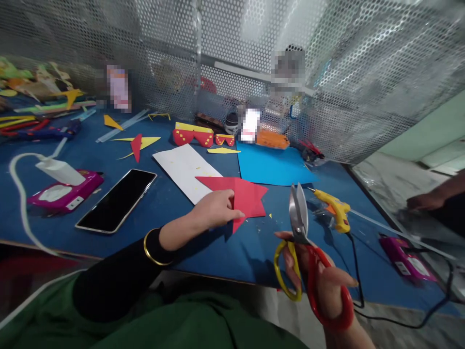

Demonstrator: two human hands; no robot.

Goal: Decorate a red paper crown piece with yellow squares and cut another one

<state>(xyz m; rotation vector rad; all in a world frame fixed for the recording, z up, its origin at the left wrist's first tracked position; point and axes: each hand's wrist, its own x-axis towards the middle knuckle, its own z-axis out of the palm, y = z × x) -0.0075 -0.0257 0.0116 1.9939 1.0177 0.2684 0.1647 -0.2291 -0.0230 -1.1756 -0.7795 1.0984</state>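
My left hand (214, 209) pinches the near edge of a red paper cut-out (244, 194) that lies on the blue table (218, 247). My right hand (325, 286) holds scissors (300, 228) with one yellow and one red handle, fingers through the loops. Their blades point up and are nearly closed, just right of the red paper. A white sheet (183, 169) lies under the red paper's far left corner.
A black phone (116, 199) lies left of my hand. A blue sheet (272, 167), a yellow glue gun (336, 211), magenta boxes (65, 191) (405, 254), and red-and-yellow paper pieces (194, 134) lie around. Perforated metal screens (254, 58) stand behind. Another person's hand (426, 201) is at right.
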